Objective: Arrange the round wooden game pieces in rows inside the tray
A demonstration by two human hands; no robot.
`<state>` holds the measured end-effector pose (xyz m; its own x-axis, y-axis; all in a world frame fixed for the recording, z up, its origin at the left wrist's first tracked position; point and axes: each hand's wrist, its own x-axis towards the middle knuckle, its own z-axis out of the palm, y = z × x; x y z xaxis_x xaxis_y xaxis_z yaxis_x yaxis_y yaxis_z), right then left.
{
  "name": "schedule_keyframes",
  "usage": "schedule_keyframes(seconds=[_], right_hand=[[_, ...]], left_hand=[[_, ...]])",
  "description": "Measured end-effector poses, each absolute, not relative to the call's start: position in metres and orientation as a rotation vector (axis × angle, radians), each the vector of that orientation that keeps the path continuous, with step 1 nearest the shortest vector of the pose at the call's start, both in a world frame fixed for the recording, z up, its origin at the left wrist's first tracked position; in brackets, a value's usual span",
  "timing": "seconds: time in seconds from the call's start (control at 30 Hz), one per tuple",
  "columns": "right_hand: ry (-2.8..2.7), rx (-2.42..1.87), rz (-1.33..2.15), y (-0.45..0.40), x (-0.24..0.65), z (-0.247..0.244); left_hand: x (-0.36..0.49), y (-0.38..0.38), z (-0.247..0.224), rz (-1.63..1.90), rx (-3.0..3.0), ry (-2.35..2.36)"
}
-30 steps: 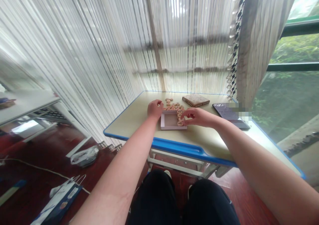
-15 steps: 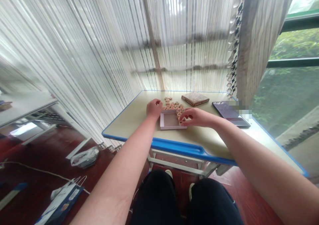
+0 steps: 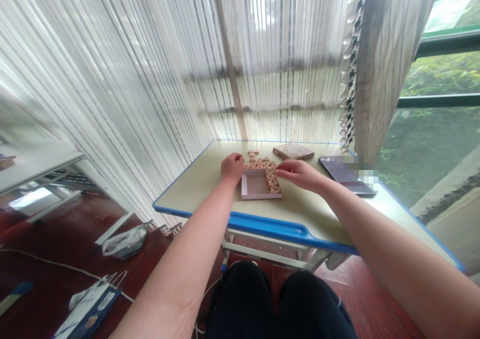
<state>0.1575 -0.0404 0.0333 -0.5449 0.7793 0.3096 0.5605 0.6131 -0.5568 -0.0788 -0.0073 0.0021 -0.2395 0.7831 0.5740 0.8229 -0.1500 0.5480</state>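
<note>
A shallow white box (image 3: 257,196) lies on the desk, with a column of round wooden pieces (image 3: 272,182) along its right side. More round pieces (image 3: 259,162) lie behind the box, a few of them further back. My left hand (image 3: 232,167) is at the box's back left corner, its fingers curled together; whether they hold a piece is too small to tell. Right of the column is my right hand (image 3: 294,172), its fingers bent and drawn together beside the pieces; anything between the fingertips cannot be made out.
A flat patterned box lid (image 3: 293,151) rests at the back of the desk (image 3: 195,184). To the right lies a dark tablet (image 3: 345,175). Curtains (image 3: 277,79) hang behind the desk. Bags (image 3: 125,241) are on the floor at left, near another table.
My right hand has moved up and away from the front end of the column, where a piece now shows at the box's front right corner. My left hand has hardly moved.
</note>
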Motion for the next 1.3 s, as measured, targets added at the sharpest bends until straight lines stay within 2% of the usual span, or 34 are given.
schedule_keyframes(seconds=[0.2,0.37,0.57,0.97,1.3], right_hand=[[-2.152,-1.168,0.021,-0.004,0.153,0.003],[-2.376,-1.270,-0.045,0.003,0.149,-0.002],[-2.317,-1.394,-0.151,-0.004,0.154,0.003],[-2.223,-1.447,-0.094,0.001,0.153,0.002],[-2.095,-1.474,0.141,0.008,0.154,-0.001]], left_hand=[[-0.079,-0.003,0.000,-1.418,-1.886,-2.037],[-0.081,0.003,-0.002,-1.456,-1.840,-2.056],[-0.080,0.001,-0.001,-1.430,-1.844,-2.064],[-0.078,-0.002,0.002,-1.452,-1.812,-2.084],[-0.079,-0.002,0.003,-1.424,-1.849,-2.086]])
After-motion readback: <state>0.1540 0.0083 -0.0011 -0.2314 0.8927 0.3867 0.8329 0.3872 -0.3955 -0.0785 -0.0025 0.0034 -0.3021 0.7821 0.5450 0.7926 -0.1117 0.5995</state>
